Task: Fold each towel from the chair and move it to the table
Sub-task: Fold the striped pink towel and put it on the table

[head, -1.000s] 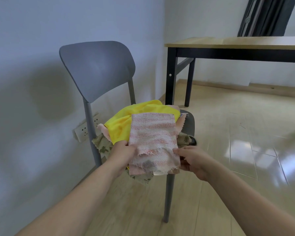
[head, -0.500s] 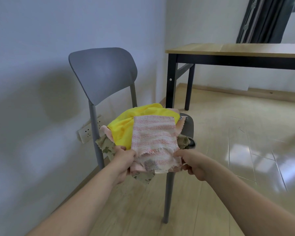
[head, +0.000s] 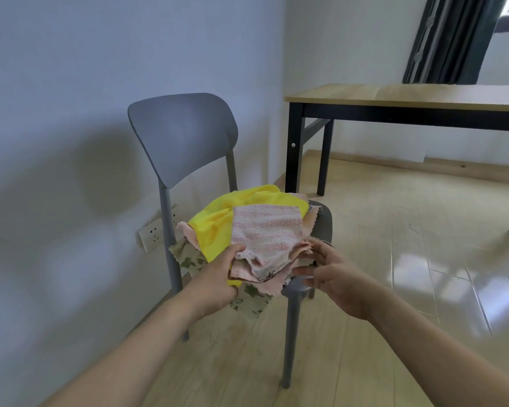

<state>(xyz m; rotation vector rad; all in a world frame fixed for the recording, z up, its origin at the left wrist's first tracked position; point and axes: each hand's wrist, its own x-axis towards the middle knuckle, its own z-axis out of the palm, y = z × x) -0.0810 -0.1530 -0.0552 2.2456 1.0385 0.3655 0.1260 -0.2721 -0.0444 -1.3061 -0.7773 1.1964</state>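
A grey chair (head: pixel 185 136) stands by the wall with a heap of towels on its seat. On top lies a folded pink striped towel (head: pixel 266 230). My left hand (head: pixel 221 277) grips its near left corner, thumb on top. My right hand (head: pixel 332 274) is at the towel's near right edge, its fingers loosely spread and touching the cloth. Under it lie a yellow towel (head: pixel 215 224), a peach towel (head: pixel 185 230) and a leaf-patterned towel (head: pixel 247 301) that hangs off the seat front. The wooden table (head: pixel 409 95) stands at the right rear.
A white wall socket strip (head: pixel 152 233) sits low on the wall behind the chair. Black table legs (head: pixel 293 154) stand just right of the chair. Dark curtains (head: pixel 450 39) hang behind the table. Glossy wood floor (head: pixel 394 259) spreads to the right.
My right hand has let go of the pink towel's right edge and its fingers have spread. The towel's near end now bunches in my left hand. The view has tilted up slightly.
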